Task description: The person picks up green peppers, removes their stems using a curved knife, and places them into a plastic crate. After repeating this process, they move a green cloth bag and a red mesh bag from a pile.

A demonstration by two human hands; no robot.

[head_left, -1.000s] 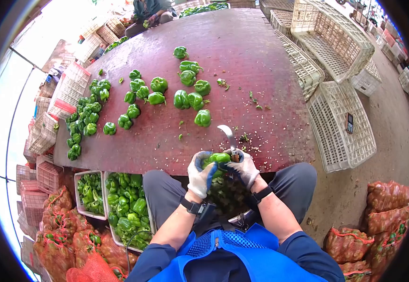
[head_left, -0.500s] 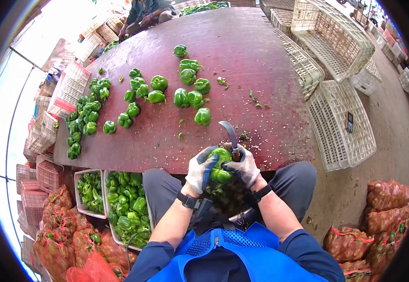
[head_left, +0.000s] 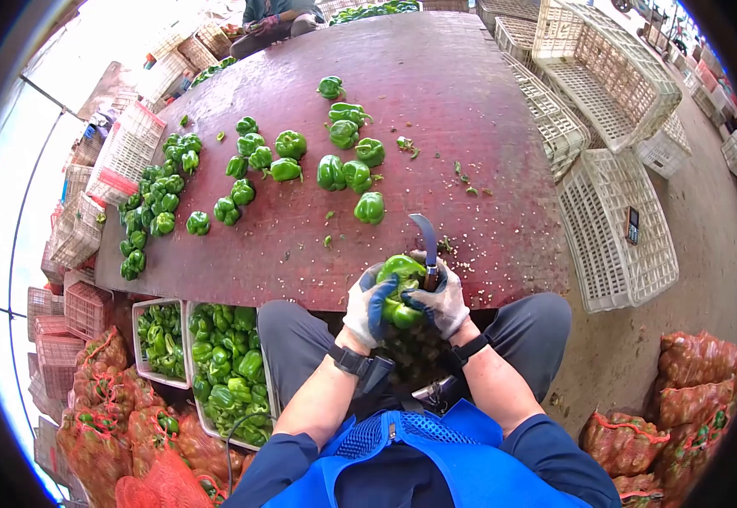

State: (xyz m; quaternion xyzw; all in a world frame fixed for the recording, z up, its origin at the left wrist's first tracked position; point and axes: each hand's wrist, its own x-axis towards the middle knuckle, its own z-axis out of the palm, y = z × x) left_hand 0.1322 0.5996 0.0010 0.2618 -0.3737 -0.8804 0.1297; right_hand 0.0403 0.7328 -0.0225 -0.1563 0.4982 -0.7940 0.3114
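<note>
In the head view, my left hand (head_left: 367, 306), in a white and blue glove, wraps around the left side of a green bell pepper (head_left: 404, 315) just beyond the table's near edge. My right hand (head_left: 446, 303), gloved alike, grips the dark handle of a curved knife (head_left: 427, 235), its blade pointing up and away from me. The thumb of that hand presses on the pepper's right side. An opening or fold shows in the pepper's middle, but its inside is hard to make out. Closest on the table is another whole bell pepper (head_left: 369, 207).
More peppers lie about the red table (head_left: 461, 102), with seeds and scraps on its right. Crates of peppers (head_left: 229, 372) stand by my left knee. White crates (head_left: 618, 229) line the right, one bearing a phone (head_left: 632, 225). Net sacks (head_left: 626, 442) flank me. A person (head_left: 279, 17) sits opposite.
The pepper's two parts look slightly more spread between my hands. The knife stays upright in my right hand. Across the table, the other person's hands have drawn together.
</note>
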